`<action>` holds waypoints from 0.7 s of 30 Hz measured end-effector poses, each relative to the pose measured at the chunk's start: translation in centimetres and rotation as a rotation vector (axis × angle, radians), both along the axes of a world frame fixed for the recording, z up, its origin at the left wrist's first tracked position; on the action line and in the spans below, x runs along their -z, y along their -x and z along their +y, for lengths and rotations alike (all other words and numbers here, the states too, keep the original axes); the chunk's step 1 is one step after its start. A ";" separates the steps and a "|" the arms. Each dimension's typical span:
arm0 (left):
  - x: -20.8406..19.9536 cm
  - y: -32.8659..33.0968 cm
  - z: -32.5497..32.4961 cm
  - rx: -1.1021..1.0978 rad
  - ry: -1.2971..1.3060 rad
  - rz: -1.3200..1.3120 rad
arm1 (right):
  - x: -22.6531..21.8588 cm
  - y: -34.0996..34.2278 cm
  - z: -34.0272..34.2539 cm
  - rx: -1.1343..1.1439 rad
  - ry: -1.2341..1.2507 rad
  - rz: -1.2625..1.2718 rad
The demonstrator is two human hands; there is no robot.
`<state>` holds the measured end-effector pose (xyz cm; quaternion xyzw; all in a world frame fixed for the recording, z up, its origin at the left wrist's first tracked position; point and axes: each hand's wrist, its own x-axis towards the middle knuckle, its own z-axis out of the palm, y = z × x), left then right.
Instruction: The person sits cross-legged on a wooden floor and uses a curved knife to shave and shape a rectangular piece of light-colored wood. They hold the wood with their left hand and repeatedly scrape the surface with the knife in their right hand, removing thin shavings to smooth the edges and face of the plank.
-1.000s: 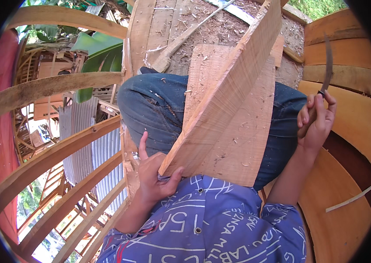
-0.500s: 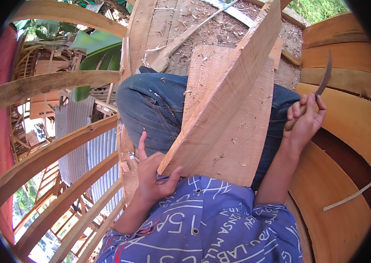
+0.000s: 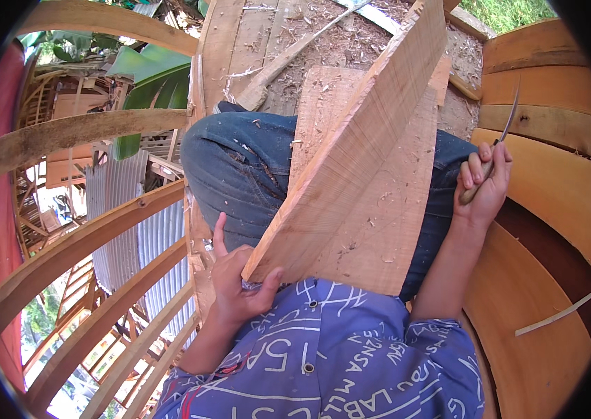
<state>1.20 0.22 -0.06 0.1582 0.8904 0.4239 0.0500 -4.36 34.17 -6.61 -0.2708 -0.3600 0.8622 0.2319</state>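
Note:
My left hand (image 3: 239,281) grips the near lower corner of a long wooden plank (image 3: 355,157), thumb on one side and a finger sticking up. The plank stands tilted on its edge and slants away to the upper right. Beneath it a flat wooden board (image 3: 390,237), dotted with shavings, lies across my lap. Out to the right, my right hand (image 3: 484,180) is closed round the wooden handle of a knife (image 3: 508,119). Its thin curved blade points up and away, apart from the plank.
Curved wooden ribs (image 3: 79,133) run along the left, with a corrugated metal sheet (image 3: 117,216) beyond them. Bent planks (image 3: 540,153) wall the right side, where a thin strip (image 3: 559,311) lies. Ahead, a tapered stick (image 3: 281,70) rests on the shaving-strewn floor.
My right hand has turned, so the knife's handle now shows and its blade has swung more upright. The plank and my left hand have shifted slightly left.

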 end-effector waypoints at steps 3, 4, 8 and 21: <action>0.3 0.0 -0.1 -0.001 -0.007 -0.016 | -1.9 -1.8 -2.7 -0.364 -0.057 0.113; 0.0 0.2 0.1 -0.002 -0.004 -0.019 | -2.2 -2.3 -3.5 -0.577 -0.098 0.093; -0.3 0.2 0.3 0.001 0.008 -0.020 | -1.4 -1.9 -4.4 -0.851 -0.171 0.004; -0.2 0.1 0.5 -0.052 -0.016 0.040 | -1.0 -1.3 -4.8 -0.780 -0.002 -0.023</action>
